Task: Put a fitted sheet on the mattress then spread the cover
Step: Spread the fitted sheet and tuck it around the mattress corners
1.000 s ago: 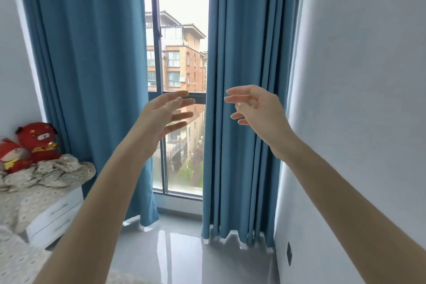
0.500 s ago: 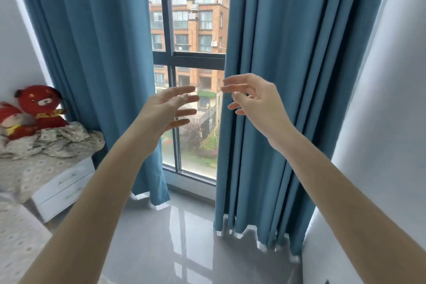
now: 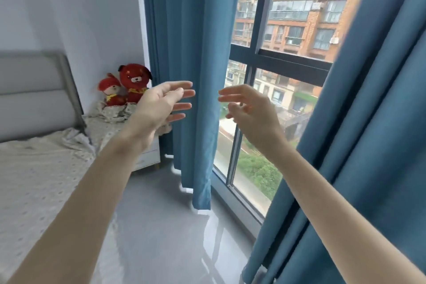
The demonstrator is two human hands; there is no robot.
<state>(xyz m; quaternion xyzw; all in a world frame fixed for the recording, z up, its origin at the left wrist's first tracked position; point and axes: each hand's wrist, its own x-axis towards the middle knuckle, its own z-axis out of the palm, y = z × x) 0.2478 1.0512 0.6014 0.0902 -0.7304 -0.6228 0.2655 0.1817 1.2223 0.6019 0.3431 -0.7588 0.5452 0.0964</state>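
Note:
My left hand point(image 3: 161, 104) and my right hand point(image 3: 250, 108) are raised in front of me, palms facing each other, fingers spread and relaxed, holding nothing. At the lower left lies the bed with a pale dotted sheet point(image 3: 34, 175) over the mattress, wrinkled near the grey padded headboard point(image 3: 34, 97). A crumpled piece of the same dotted fabric point(image 3: 110, 115) is heaped on the white bedside cabinet point(image 3: 147, 157), partly behind my left wrist.
Two red plush toys point(image 3: 126, 85) sit on the cabinet in the corner. Blue curtains point(image 3: 189, 53) hang on both sides of a tall window point(image 3: 276, 57). Glossy grey floor point(image 3: 161, 226) runs between the bed and the window.
My view has swung left, bringing the bed and headboard into sight. Both hands stay raised and empty, a little closer to the left curtain.

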